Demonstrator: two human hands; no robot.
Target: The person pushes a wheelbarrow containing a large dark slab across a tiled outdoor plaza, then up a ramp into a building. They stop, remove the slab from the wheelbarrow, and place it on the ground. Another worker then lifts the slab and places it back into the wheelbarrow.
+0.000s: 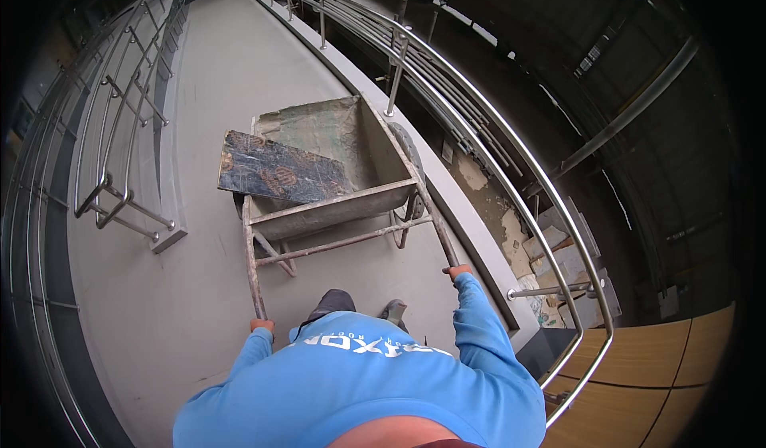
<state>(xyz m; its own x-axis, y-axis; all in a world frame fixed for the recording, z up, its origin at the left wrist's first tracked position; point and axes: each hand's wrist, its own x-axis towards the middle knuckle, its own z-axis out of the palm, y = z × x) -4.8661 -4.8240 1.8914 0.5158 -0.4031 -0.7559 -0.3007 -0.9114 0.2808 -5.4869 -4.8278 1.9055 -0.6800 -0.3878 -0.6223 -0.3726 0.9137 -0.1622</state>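
A worn metal handcart [327,221], shaped like a wheelbarrow with a deep open tray, stands in front of me on the walkway. My left hand [261,325] is closed around the end of its left handle. My right hand [457,272] grips the right handle. Across the left part of the tray lies a dark, scuffed plywood board [279,169] with reddish-brown marks, its left end sticking out past the tray's side. The tray's inside is crusted with pale dried residue. A wheel [408,149] shows at the right side.
A steel railing [479,105] with a low kerb runs close along the right. Another railing [132,201] stands at the left, ending near a raised edge [169,238]. Pipes, slabs [550,248] and debris lie beyond the right railing. Wood panels [638,352] are at lower right.
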